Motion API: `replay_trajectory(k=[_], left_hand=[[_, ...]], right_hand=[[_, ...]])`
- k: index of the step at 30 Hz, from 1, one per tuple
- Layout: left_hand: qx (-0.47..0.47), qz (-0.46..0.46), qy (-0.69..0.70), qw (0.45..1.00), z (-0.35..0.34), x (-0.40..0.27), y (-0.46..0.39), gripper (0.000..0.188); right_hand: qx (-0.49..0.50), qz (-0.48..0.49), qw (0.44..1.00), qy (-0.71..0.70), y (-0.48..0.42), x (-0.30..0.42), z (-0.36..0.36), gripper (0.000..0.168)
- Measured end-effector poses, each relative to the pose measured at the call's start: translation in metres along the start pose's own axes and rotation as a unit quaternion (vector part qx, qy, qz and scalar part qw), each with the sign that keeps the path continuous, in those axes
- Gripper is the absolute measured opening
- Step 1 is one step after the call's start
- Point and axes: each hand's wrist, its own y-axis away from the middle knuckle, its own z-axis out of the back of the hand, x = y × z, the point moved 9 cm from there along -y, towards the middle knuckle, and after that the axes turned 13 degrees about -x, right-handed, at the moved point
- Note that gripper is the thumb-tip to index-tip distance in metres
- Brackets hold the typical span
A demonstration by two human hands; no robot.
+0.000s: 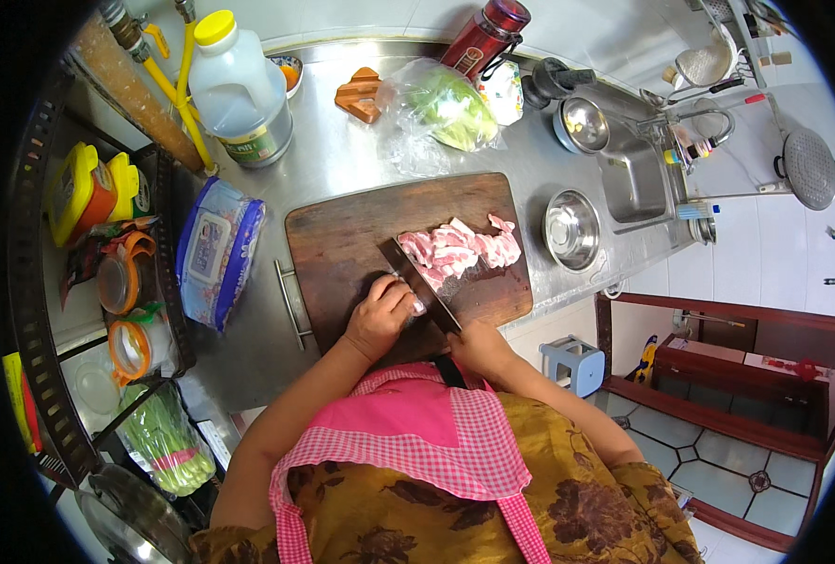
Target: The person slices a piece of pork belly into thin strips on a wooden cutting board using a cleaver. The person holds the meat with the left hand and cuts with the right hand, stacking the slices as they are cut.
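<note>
Sliced raw meat (452,247), pink with white fat, lies in a pile on the right part of a dark wooden cutting board (347,222). My right hand (479,347) grips the handle of a cleaver (421,280), whose blade stands on edge just left of the pile. Left of the blade, my left hand (383,310) has its fingers curled down over a small pale piece (415,307), apparently meat. Most of that piece is hidden under my fingers and beside the blade.
A steel bowl (571,231) stands right of the board, near the sink (632,180). Behind the board are bagged green vegetables (445,106) and a red flask (486,37). A wipes pack (220,254) and a large plastic jug (237,92) stand left.
</note>
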Motion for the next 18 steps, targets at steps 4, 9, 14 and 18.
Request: replay_trajectory(k=[4,9,14,18], left_hand=[[0.005,0.022,0.011,1.0,0.002,-0.001,-0.001,0.019],[0.006,0.035,0.019,0.999,0.0,0.003,0.0,0.019],[0.003,0.035,0.007,0.999,-0.001,0.006,0.001,0.017],[0.011,0.031,0.005,0.999,0.001,0.006,0.003,0.017]], right_hand=[[0.033,-0.04,0.999,0.014,0.022,-0.027,-0.008,0.032],[-0.007,-0.006,1.0,-0.014,-0.009,0.003,-0.008,0.032],[-0.044,0.023,0.999,-0.008,-0.043,0.021,-0.004,0.036],[-0.003,0.003,1.0,0.021,-0.016,0.004,-0.006,0.035]])
